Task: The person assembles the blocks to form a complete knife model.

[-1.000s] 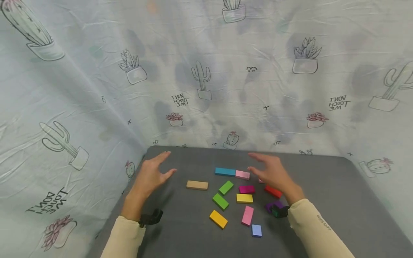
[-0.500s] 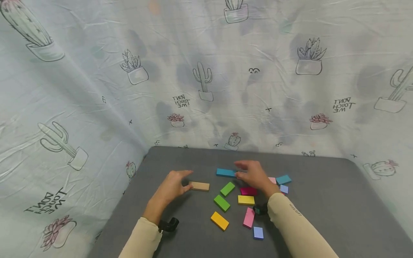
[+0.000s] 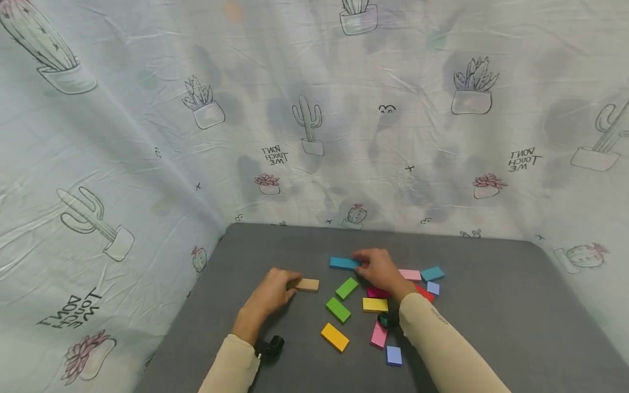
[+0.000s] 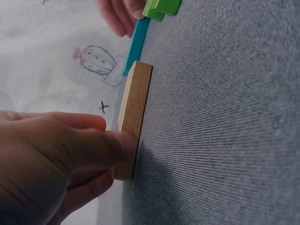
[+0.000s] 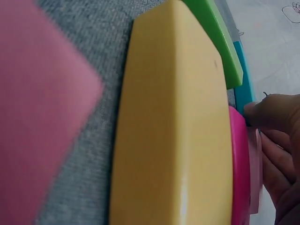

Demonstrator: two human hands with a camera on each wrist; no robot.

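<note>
The left hand (image 3: 269,297) pinches the left end of the wooden block (image 3: 307,285); in the left wrist view its thumb lies on the near face of the wooden block (image 4: 136,98), other fingers behind. At the right end of the long blue block (image 3: 343,263), the right hand (image 3: 383,271) has thumb and fingers closed round that end. The right wrist view shows its thumb on the blue block (image 5: 243,84), beside a light pink block (image 5: 255,168). That pink block is hidden under the hand in the head view.
Green blocks (image 3: 338,309), a yellow block (image 3: 375,305), an orange block (image 3: 335,337), a magenta block (image 3: 377,293) and a pink block (image 3: 379,334) lie between the forearms. Right of the right hand are a teal block (image 3: 432,273) and a red block (image 3: 424,293). Patterned cloth (image 3: 314,191) hangs behind.
The left hand has moved right from open air and taken hold of the wooden block. The right hand has moved left onto the blue block's end, uncovering blocks at the right. The blocks look unmoved.
</note>
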